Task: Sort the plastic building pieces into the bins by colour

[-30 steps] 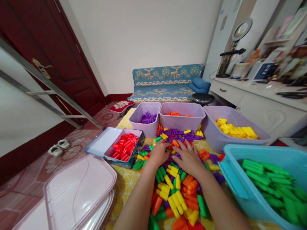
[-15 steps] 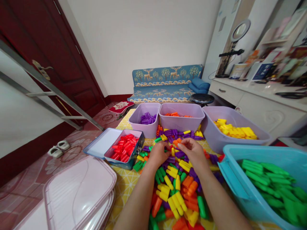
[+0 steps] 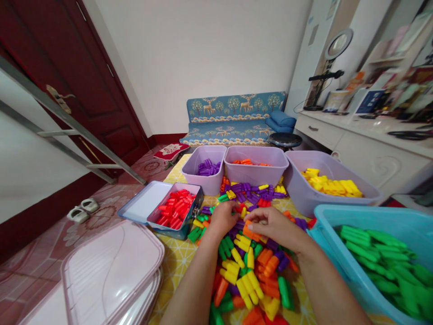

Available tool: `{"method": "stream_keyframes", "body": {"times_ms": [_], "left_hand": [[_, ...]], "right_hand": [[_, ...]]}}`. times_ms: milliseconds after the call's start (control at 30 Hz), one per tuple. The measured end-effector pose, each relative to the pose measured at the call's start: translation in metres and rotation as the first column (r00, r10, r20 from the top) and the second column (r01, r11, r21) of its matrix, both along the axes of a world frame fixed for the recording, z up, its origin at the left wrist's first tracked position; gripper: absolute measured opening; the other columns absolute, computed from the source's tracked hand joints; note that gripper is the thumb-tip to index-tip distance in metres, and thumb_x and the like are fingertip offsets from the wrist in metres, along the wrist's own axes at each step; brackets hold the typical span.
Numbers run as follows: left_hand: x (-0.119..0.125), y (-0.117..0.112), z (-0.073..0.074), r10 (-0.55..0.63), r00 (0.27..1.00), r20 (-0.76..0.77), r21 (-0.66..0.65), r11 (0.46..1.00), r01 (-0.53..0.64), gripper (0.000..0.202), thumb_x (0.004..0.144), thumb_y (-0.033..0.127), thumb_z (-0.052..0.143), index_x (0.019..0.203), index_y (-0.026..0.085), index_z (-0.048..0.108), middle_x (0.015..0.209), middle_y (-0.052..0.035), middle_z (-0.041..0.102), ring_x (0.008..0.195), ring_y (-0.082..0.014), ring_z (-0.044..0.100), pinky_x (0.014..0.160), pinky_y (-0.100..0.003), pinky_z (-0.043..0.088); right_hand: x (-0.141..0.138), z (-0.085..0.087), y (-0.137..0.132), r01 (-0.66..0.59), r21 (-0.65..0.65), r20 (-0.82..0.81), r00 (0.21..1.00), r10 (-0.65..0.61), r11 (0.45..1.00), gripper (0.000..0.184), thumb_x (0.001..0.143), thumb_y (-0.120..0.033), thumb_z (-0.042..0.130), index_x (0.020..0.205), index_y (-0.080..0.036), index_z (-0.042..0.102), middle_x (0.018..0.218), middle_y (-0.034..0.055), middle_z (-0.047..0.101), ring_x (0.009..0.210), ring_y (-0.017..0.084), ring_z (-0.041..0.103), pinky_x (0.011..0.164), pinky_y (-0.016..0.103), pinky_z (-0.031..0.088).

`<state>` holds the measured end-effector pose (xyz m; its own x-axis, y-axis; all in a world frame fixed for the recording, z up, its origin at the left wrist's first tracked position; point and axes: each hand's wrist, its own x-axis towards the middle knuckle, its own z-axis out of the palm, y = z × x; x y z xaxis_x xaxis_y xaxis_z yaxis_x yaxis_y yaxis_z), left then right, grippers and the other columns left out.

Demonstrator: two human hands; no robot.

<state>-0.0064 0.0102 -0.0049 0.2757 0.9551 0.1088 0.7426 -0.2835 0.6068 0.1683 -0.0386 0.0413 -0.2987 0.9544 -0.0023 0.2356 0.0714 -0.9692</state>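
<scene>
My right hand (image 3: 275, 223) is closed on an orange plastic block (image 3: 251, 231), pinched between thumb and fingers just over the pile. To its left, my left hand (image 3: 225, 219) reaches into the pile with fingers curled together; whatever they grip is hidden. A small red block shows beside its fingertips. Under and around both hands lie mixed rounded, finger-like plastic blocks: yellow (image 3: 249, 289), green (image 3: 286, 292), orange (image 3: 267, 262) and purple (image 3: 252, 195). Some are joined in rows.
Lilac tubs at the back hold purple (image 3: 209, 168), orange (image 3: 250, 162) and yellow blocks (image 3: 331, 183). Green blocks fill a turquoise tub (image 3: 329, 253) at right. An open tin (image 3: 185, 231) holds red blocks. Pale lids (image 3: 115, 266) are stacked left on the yellow patterned tablecloth (image 3: 179, 253).
My right hand has lowered and come toward me, turning flatter, with the orange block in it. My left hand has stayed almost where it was.
</scene>
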Motion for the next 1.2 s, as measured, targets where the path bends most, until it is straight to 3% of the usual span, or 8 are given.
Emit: {"method": "stream_keyframes", "body": {"times_ms": [133,233,367,467,567,667,900,1200], "left_hand": [[0.0,0.001,-0.001,-0.005,1.0,-0.014,0.015,1.0,0.006,0.026,0.072,0.019,0.063,0.097,0.019,0.071,0.091,-0.0059,0.073,0.082,-0.0197,0.066,0.075,-0.029,0.049],[0.0,0.003,-0.001,0.002,1.0,0.009,0.01,1.0,-0.002,0.026,0.074,0.019,0.062,0.098,0.018,0.071,0.088,-0.0057,0.073,0.081,-0.0195,0.066,0.074,-0.028,0.05],[-0.001,0.003,-0.001,0.016,0.998,0.059,0.084,0.996,-0.021,0.029,0.075,0.017,0.06,0.103,0.016,0.069,0.096,-0.0071,0.072,0.086,-0.0201,0.066,0.08,-0.03,0.051],[-0.001,0.002,0.0,-0.068,0.996,0.062,0.135,0.989,0.059,0.037,0.074,0.019,0.063,0.111,0.016,0.067,0.11,-0.0087,0.069,0.101,-0.0223,0.063,0.092,-0.033,0.048],[0.0,-0.001,0.001,-0.157,0.987,0.034,0.118,0.981,0.152,0.047,0.073,0.022,0.065,0.119,0.017,0.063,0.119,-0.0091,0.066,0.108,-0.0237,0.061,0.097,-0.034,0.046],[0.002,-0.002,0.001,-0.217,0.976,0.017,0.123,0.969,0.213,0.054,0.072,0.022,0.065,0.125,0.018,0.059,0.123,-0.0091,0.064,0.112,-0.0245,0.059,0.1,-0.036,0.044],[0.003,-0.002,0.006,-0.229,0.962,0.15,0.112,0.971,0.213,0.039,0.07,0.012,0.06,0.108,0.013,0.065,0.102,-0.0087,0.071,0.091,-0.0215,0.065,0.083,-0.03,0.05],[-0.009,-0.006,0.034,-0.232,0.95,0.211,0.121,0.97,0.21,0.04,0.071,0.014,0.062,0.11,0.014,0.065,0.086,-0.0052,0.07,0.073,-0.0164,0.063,0.068,-0.024,0.048]], "right_hand": [[-0.006,0.011,0.006,0.394,0.116,-0.523,0.804,-0.281,0.912,0.055,0.072,-0.041,0.071,0.124,-0.029,0.054,0.12,0.0056,0.061,0.102,0.021,0.063,0.08,0.032,0.054],[-0.002,0.003,0.015,0.471,0.13,-0.544,0.77,-0.335,0.873,0.058,0.073,-0.043,0.07,0.126,-0.029,0.05,0.128,0.0084,0.057,0.112,0.023,0.06,0.089,0.039,0.052],[0.013,-0.026,0.026,0.505,0.254,-0.036,0.857,-0.514,0.825,0.043,0.077,-0.04,0.061,0.114,-0.018,0.059,0.114,0.0134,0.065,0.106,0.026,0.062,0.093,0.045,0.048],[0.02,-0.039,0.026,0.371,0.384,0.478,0.704,-0.525,0.846,0.044,0.077,-0.035,0.059,0.116,-0.014,0.062,0.119,0.0175,0.062,0.113,0.032,0.057,0.098,0.049,0.043],[0.019,-0.043,0.022,0.273,0.325,0.697,0.578,-0.425,0.905,0.057,0.076,-0.045,0.061,0.123,-0.013,0.059,0.125,0.0201,0.059,0.115,0.037,0.055,0.097,0.052,0.042],[0.012,-0.046,0.019,0.19,0.268,0.681,0.656,-0.326,0.944,0.067,0.074,-0.05,0.063,0.131,-0.016,0.053,0.127,0.017,0.059,0.118,0.034,0.054,0.099,0.049,0.041],[-0.009,-0.05,0.02,0.098,0.237,0.241,0.958,-0.157,0.966,0.063,0.071,-0.016,0.058,0.134,-0.019,0.048,0.132,0.0097,0.057,0.116,0.022,0.057,0.102,0.039,0.042],[-0.018,-0.041,0.021,0.134,0.147,-0.218,0.971,-0.1,0.98,0.045,0.073,-0.026,0.066,0.117,-0.021,0.059,0.116,0.0059,0.067,0.104,0.02,0.064,0.09,0.034,0.051]]}}
